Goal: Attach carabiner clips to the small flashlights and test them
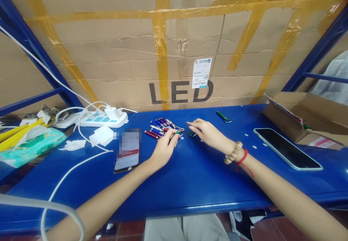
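Note:
On the blue table [190, 175] lies a row of several small red, blue and purple keychain torches [161, 126]. My left hand [164, 148] is closed in a pinch on one small green torch [177, 134] at the near end of that row. My right hand [207, 132] rests just to the right, fingers stretched towards the row, its fingertips over a green carabiner clip [192, 134]. A bead bracelet and red string circle my right wrist. One more green torch with a clip [224, 117] lies apart, farther back on the right.
A phone with its screen lit [127, 149] lies left of my left hand; a dark phone [287, 148] lies to the right. A white power strip [104, 119] with cables, tissues [32, 144] and an open cardboard box [307, 125] flank the table. A big LED carton [174, 45] stands behind.

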Demonstrator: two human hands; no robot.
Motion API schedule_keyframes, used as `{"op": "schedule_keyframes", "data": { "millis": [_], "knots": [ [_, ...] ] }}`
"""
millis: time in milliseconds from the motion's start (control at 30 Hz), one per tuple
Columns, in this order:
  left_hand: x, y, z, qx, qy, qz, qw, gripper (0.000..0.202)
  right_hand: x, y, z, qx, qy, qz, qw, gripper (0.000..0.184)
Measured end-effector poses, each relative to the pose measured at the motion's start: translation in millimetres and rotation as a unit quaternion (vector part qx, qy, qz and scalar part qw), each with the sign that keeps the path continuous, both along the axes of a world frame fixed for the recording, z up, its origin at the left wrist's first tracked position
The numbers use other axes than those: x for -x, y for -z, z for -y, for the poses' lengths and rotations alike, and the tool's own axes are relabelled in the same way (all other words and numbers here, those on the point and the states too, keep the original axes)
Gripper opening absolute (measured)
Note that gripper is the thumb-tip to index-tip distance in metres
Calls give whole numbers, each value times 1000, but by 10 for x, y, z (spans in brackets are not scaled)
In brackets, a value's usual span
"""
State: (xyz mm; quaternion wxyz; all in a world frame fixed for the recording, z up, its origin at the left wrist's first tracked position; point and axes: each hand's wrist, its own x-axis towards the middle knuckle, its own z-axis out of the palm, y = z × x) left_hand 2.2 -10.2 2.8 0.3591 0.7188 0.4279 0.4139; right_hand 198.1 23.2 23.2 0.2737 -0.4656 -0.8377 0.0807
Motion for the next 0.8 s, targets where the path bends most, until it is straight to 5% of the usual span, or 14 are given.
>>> {"op": "schedule_keyframes", "data": {
  "millis": [200, 367, 600, 800],
  "knots": [
    [-18, -45, 22, -36, -23, 4, 999, 16, 309, -35, 209, 152, -52, -256, 953, 41],
    [-21, -41, 15, -17, -14, -9, 1000, 17, 378, 56, 244, 122, -55, -323, 937, 41],
    [-22, 8, -26, 46, 50, 38, 997, 25, 222, -60, 155, 21, -39, -252, 967, 34],
    [31, -88, -30, 22, 89, 40, 995, 19, -4, -129, 18, 14, -9, 28, 999, 19]
  ]
}}
